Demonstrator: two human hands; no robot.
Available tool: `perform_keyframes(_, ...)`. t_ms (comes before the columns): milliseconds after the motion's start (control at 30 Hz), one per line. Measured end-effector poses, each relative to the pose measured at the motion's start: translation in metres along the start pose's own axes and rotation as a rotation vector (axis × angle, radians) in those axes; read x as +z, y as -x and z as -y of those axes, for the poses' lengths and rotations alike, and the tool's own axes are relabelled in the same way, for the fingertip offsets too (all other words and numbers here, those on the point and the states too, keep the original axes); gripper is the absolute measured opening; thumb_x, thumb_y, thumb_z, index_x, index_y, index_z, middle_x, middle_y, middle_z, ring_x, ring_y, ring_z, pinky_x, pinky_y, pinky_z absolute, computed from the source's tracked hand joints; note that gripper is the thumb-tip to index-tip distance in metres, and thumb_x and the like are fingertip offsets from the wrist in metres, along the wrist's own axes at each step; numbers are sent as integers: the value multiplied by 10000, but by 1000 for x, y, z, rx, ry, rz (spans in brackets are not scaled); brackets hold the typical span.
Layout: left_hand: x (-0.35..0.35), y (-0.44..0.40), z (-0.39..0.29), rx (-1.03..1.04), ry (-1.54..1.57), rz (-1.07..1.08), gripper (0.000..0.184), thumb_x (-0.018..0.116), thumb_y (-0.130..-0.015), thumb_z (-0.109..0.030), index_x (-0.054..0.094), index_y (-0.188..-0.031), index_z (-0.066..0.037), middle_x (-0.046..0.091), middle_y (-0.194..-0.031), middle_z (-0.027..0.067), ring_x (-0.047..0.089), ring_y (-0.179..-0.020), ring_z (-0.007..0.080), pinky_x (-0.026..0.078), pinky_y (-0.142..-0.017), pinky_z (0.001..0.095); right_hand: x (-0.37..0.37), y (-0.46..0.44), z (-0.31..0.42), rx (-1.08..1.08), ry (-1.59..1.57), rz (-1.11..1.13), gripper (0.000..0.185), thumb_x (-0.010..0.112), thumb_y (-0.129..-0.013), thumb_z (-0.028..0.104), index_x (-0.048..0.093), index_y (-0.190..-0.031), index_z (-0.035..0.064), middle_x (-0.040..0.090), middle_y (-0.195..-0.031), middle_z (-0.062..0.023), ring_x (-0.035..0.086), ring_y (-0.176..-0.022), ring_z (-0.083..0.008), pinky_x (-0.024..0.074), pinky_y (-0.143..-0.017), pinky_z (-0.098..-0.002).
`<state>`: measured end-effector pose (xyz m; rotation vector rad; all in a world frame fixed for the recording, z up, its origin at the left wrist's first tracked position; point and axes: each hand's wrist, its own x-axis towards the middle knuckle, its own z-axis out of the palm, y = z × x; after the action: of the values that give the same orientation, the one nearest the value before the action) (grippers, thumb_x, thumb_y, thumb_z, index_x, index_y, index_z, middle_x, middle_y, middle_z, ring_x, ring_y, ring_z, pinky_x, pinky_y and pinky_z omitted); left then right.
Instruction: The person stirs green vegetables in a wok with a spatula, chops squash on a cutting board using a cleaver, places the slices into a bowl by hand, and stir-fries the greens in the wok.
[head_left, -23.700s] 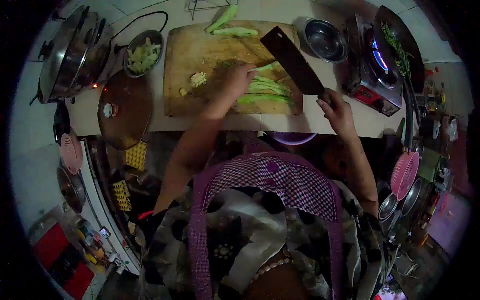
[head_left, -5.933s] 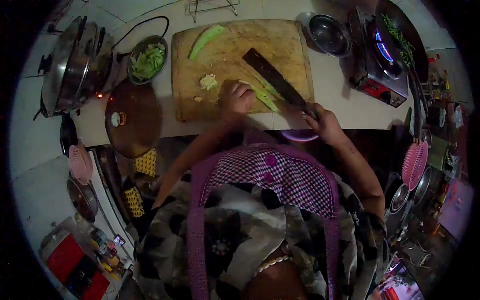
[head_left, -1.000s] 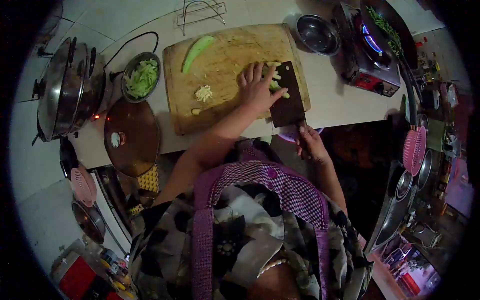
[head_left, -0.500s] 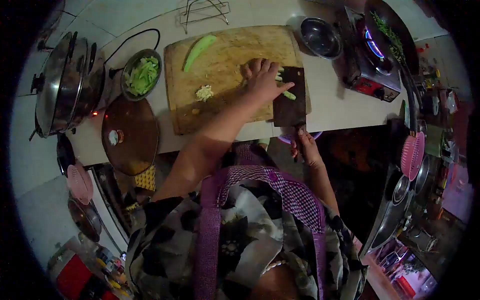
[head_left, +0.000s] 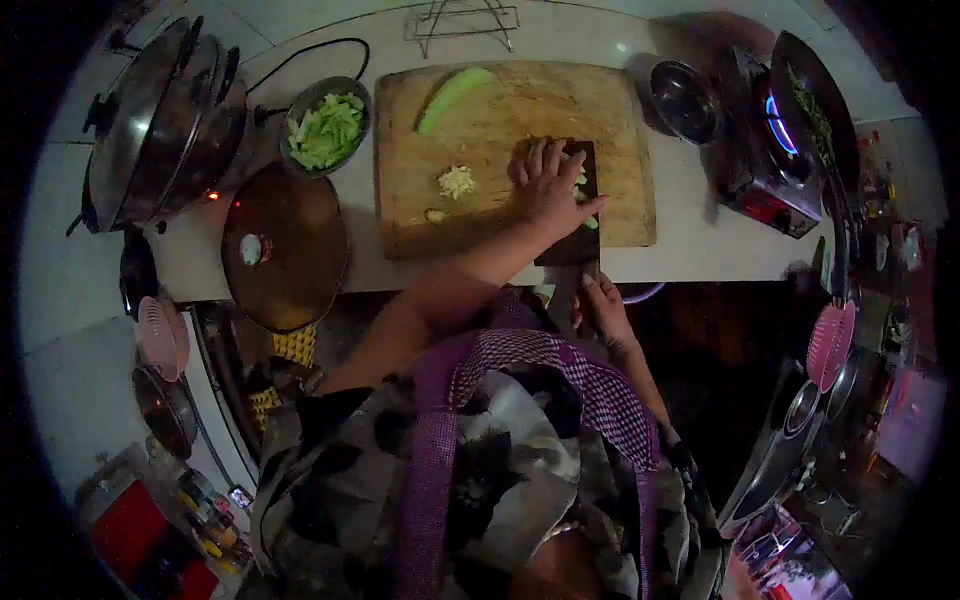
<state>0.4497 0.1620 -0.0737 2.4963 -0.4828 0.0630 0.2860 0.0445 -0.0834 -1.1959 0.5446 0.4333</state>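
My right hand [head_left: 605,308] is closed around the handle of a dark, broad-bladed cleaver [head_left: 570,250]. The blade lies across the front right part of the wooden cutting board [head_left: 510,225]. Green vegetable pieces [head_left: 590,223] rest on the blade, partly covered by my left hand [head_left: 552,195]. That hand lies over them with fingers stretched and thumb out to the right. A small pile of chopped pale bits [head_left: 456,182] sits left of my left hand. A longer green vegetable piece [head_left: 455,98] lies at the back of the board.
At the left stand a bowl of cut greens [head_left: 326,132], a round brown board [head_left: 285,270] overhanging the counter edge, and large metal pots [head_left: 140,130]. To the right are a dark bowl [head_left: 685,102] and a lit gas stove [head_left: 765,150] under a wok [head_left: 815,100] holding greens.
The view has shifted, so everything appears further right. Relative to the board, the cleaver has moved left, further under my left hand. The green pieces on it are now more covered.
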Motion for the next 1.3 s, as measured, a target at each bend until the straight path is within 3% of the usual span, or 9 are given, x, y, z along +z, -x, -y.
perform_keyframes(300,-109,-14,52,-71,199,-433,529,643,-772,-387,482,-1217,-152,350,-1316,168,265,-1251,408,239,-1018,533,118,14,98,-83,334,125,262,501,-925,270,452,-997,23,519,-639,-50,507,-447,-131,427,-426,-255)
perform_keyframes(500,-171,-28,188,-211,232,-763,272,571,-840,-217,568,-1058,-55,478,-1210,182,417,-1146,376,356,-950,453,237,-37,130,-129,265,462,257,519,-913,271,467,-940,21,494,-581,-41,507,-467,-119,420,-424,-256)
perform_keyframes(600,-182,-28,244,-395,119,-699,231,560,-840,-209,597,-994,-41,557,-1095,179,492,-1038,376,383,-904,460,263,-44,139,-195,355,367,254,537,-903,265,473,-920,20,504,-606,-37,501,-480,-117,427,-446,-259)
perform_keyframes(833,-182,-27,253,-236,106,-831,165,531,-849,-165,636,-888,-43,611,-981,119,535,-961,313,374,-902,417,226,-32,165,-209,285,215,256,563,-889,265,484,-936,26,512,-647,-34,503,-465,-115,448,-448,-264)
perform_keyframes(1000,-221,-14,159,51,32,-741,391,556,-861,-310,509,-1211,-145,415,-1307,109,313,-1222,369,251,-1002,493,238,-33,155,-122,356,191,267,563,-892,282,485,-969,39,504,-632,-30,492,-465,-105,437,-434,-259)
perform_keyframes(1100,-203,-23,153,-55,-91,-620,437,504,-892,-328,442,-1285,-149,386,-1342,136,283,-1250,378,214,-1026,514,258,-28,145,-122,426,244,253,557,-897,268,487,-970,36,510,-625,-23,489,-470,-98,425,-429,-254)
perform_keyframes(1167,-178,-39,215,-118,-56,-557,463,391,-943,-308,322,-1386,-189,280,-1419,163,204,-1298,403,160,-1036,566,247,-22,139,-108,323,307,247,549,-903,249,488,-986,25,519,-626,-21,494,-481,-101,416,-445,-250)
perform_keyframes(1200,-188,-40,215,-202,-130,-546,433,350,-960,-301,376,-1340,-96,399,-1347,176,294,-1293,331,136,-1088,474,238,-15,145,-136,338,318,249,549,-903,248,486,-989,23,519,-626,-21,497,-486,-102,415,-450,-249)
perform_keyframes(1300,-160,-50,274,-355,-285,-485,470,442,-923,-328,386,-1334,-107,406,-1341,171,296,-1287,333,164,-1069,474,182,-8,144,-152,351,274,262,548,-901,227,483,-1043,17,527,-652,-23,509,-521,-102,421,-487,-245)
